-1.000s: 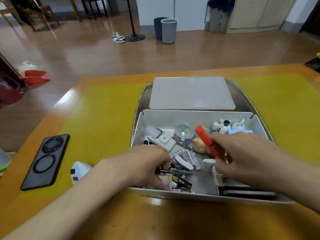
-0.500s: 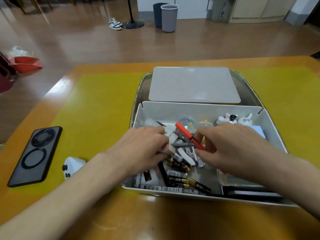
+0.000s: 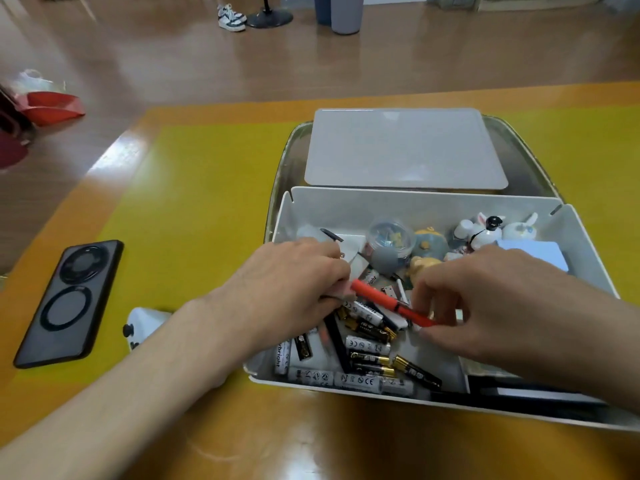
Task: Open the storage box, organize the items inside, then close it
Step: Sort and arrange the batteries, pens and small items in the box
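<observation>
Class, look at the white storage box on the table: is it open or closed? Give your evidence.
Open. The storage box has no cover on it; its lid lies flat behind it, and batteries and figurines inside are exposed.

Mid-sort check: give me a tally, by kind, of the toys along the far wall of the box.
White rabbit figurines: 2
Clear capsule: 1
Teal round figure: 1
Tan figure: 1
Total: 5, counting only what shows.
</observation>
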